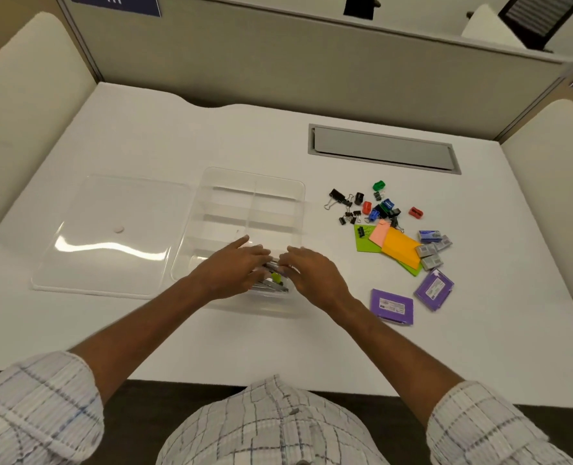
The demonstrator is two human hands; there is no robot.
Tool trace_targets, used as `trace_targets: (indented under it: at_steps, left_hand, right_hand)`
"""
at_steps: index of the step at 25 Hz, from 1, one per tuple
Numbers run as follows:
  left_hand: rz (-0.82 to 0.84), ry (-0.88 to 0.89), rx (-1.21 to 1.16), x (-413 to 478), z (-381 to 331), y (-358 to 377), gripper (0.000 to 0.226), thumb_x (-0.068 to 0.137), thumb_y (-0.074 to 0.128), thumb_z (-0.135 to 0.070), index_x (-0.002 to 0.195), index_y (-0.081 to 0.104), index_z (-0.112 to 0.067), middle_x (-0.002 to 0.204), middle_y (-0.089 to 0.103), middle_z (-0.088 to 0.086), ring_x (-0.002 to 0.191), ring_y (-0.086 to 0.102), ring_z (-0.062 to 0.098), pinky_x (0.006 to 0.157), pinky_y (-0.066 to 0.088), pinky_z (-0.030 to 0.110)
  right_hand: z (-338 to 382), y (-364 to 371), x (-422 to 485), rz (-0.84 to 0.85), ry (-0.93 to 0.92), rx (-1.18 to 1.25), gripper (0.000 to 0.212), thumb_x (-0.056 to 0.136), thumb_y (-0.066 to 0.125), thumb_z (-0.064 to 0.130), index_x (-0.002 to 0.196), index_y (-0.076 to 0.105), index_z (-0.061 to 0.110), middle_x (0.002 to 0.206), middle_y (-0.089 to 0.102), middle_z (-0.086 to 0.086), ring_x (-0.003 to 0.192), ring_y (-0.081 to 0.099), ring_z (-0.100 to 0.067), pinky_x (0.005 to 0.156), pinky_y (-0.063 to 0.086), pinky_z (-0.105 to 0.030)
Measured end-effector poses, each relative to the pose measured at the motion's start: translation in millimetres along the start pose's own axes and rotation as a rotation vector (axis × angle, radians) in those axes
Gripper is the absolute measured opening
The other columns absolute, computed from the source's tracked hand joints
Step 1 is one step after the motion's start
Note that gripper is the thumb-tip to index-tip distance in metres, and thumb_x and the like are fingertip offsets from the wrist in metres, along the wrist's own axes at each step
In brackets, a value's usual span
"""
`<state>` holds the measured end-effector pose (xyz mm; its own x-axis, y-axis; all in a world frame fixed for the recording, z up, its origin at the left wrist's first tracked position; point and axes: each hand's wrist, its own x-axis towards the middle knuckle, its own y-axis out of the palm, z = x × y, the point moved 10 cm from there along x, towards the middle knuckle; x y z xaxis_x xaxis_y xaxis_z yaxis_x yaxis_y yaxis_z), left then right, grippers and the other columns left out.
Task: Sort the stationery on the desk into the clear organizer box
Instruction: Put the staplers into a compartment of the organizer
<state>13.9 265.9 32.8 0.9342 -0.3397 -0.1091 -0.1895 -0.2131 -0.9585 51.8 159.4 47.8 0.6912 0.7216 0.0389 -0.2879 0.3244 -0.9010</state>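
- Head view: showing both hands meeting over the near compartment of the clear box, standing open on the desk.
- Resting the left hand with fingers fairly straight and close together across a bundle of pens lying in that compartment.
- Bending the right hand down onto the same pens from the other side; not possible to tell whether pinching one or only nudging.
- Lying flat just left of the box: the lid.
- Waiting right of the box, apart from it: clips and sharpeners in a loose heap, notes overlapping nearer, staple boxes just beside them, two purple packs nearest the person.
- Judging the pens as light, stiff and smooth, so likely rolling; best gripping at mid-barrel, several together.
- Judging the clips as small and hard, suiting a pinch on the body or wire loops; the notes as soft, thin pads, better lifting by the edges as one stack.
- Judging the box as thin and light, probably sliding under a push; steadying a wall while loading.
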Motion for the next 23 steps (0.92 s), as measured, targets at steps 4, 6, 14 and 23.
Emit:
trace_targets:
  at_steps: [4,6,14,23]
  left_hand:
    - [-0.110,-0.011,-0.078,-3,-5,-9,0.047,0.104,0.036,-0.045,0.142,0.052,-0.021,0.148,0.052,-0.003,0.136,0.046,0.012,0.124,0.019,0.031]
    - [-0.133,-0.003,-0.149,0,-11,-11,0.048,0.104,0.037,-0.043,0.145,0.048,-0.019,0.151,0.048,-0.002,0.141,0.041,0.013,0.123,0.018,0.028]
    - [-0.122,0.084,-0.219,73,-55,-8,0.055,0.105,0.036,-0.044,0.152,0.037,-0.015,0.159,0.037,0.001,0.151,0.025,0.014,0.125,0.016,0.032]
    - [-0.064,-0.072,-0.335,180,-71,14,0.051,0.104,0.044,-0.027,0.151,0.036,-0.010,0.158,0.037,0.007,0.150,0.027,0.021,0.122,0.025,0.036]
  right_hand:
    - [-18,-13,-27,-0.185,0.028,-0.110,0.018,0.094,0.067,0.018,0.111,0.073,0.016,0.127,0.070,-0.003,0.131,0.056,-0.024,0.109,0.045,-0.039]
    - [-35,-15,-41,-0.215,0.103,-0.112,0.026,0.097,0.063,0.025,0.120,0.070,0.017,0.137,0.063,-0.002,0.140,0.047,-0.021,0.114,0.037,-0.036]
    - [-120,-48,-72,-0.259,0.498,-0.045,0.039,0.101,0.054,0.033,0.139,0.056,0.022,0.154,0.045,0.002,0.148,0.033,-0.015,0.116,0.036,-0.036]
    - [-190,-66,-32,-0.151,0.535,0.001,0.044,0.101,0.054,0.018,0.144,0.049,0.016,0.154,0.045,-0.005,0.139,0.044,-0.024,0.113,0.037,-0.034]
